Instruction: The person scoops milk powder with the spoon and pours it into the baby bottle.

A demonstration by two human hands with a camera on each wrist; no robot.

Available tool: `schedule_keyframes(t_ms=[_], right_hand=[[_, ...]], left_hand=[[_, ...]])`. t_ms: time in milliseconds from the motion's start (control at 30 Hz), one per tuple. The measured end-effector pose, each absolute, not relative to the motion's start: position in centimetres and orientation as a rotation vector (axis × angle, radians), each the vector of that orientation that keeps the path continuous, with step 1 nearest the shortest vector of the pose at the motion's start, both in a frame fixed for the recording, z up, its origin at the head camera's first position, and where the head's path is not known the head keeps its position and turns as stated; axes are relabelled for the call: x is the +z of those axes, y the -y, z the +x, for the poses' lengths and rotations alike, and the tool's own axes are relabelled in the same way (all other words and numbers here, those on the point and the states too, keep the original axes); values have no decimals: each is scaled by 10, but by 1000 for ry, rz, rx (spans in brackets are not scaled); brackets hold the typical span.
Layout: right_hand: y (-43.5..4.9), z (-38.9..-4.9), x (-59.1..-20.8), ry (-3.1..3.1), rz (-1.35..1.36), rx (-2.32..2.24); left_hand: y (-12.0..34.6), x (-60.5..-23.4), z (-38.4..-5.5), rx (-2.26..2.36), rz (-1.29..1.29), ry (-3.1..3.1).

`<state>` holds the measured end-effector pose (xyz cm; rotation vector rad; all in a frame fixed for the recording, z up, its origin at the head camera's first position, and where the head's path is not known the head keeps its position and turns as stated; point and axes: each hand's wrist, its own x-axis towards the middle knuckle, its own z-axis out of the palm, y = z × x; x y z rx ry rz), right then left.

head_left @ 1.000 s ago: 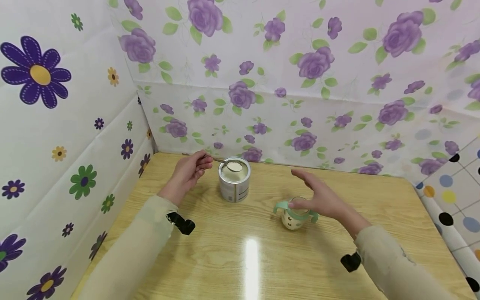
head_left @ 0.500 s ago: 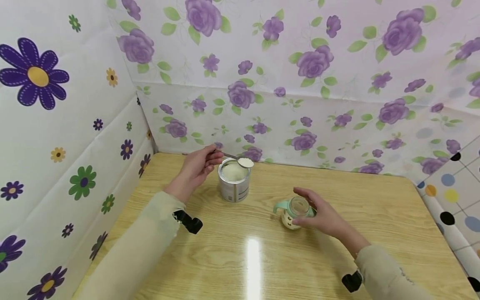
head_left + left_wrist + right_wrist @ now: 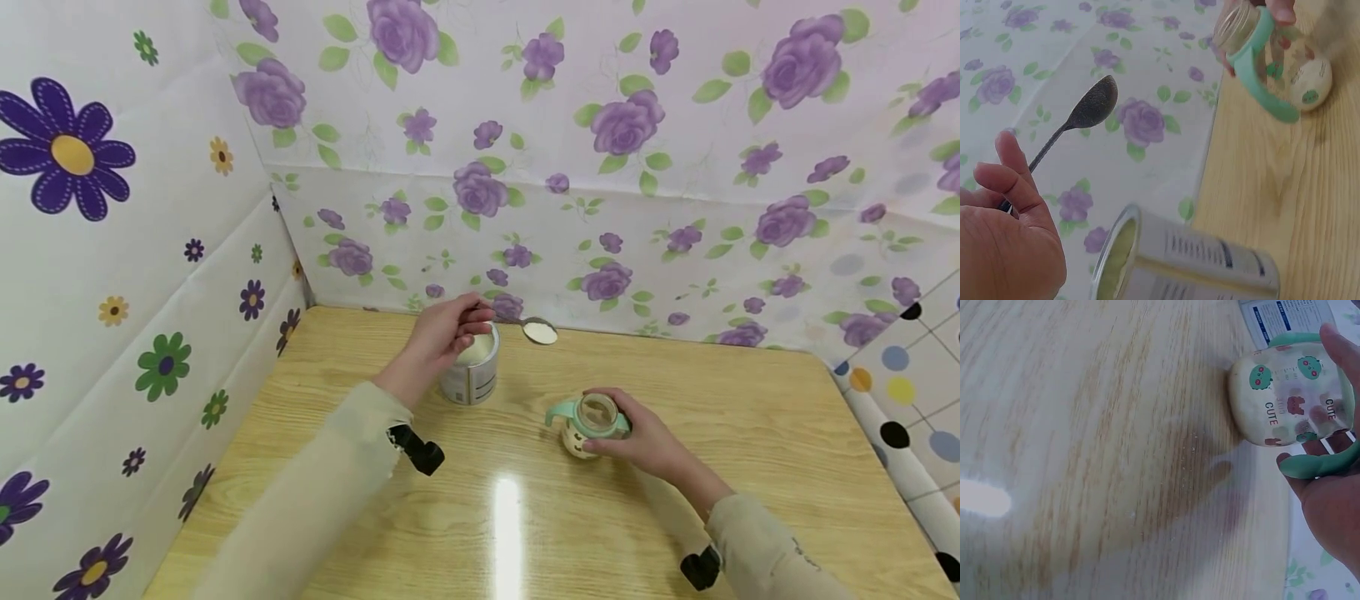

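Note:
My left hand [image 3: 442,333] pinches the handle of a metal spoon [image 3: 540,331] heaped with white powder, held out past the right side of an open silver can [image 3: 472,385]. Pale powder shows inside the can, and the hand partly covers its rim. The left wrist view shows the dark underside of the spoon bowl [image 3: 1092,103]. On the right, my right hand [image 3: 648,442] grips a clear baby bottle [image 3: 581,440] with mint-green handles, thumb in front and fingers behind. Its mouth is uncovered and faces up; cartoon prints mark the bottle wall [image 3: 1285,394].
Both things are on a light wooden table [image 3: 420,517] with a bright light reflection near the front. A purple-flowered cloth [image 3: 525,208] hangs behind the back edge, and another flowered cloth [image 3: 172,275] stands along the left. Tiny white specks lie on the table near the bottle.
My left hand has carried the loaded spoon up out of the can and rightward past its rim. My right hand has gone from hovering over the bottle to gripping its side.

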<state>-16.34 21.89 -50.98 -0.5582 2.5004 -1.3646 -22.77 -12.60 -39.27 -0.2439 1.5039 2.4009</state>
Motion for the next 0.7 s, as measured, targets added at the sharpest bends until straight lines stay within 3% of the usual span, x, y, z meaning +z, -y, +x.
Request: schedule_keyframes(t_ms=[700], right_hand=[[-218,-164,-514,-2530,-514,-1381]], left_hand=[[58,-428,-192,2202,-44,-1598]])
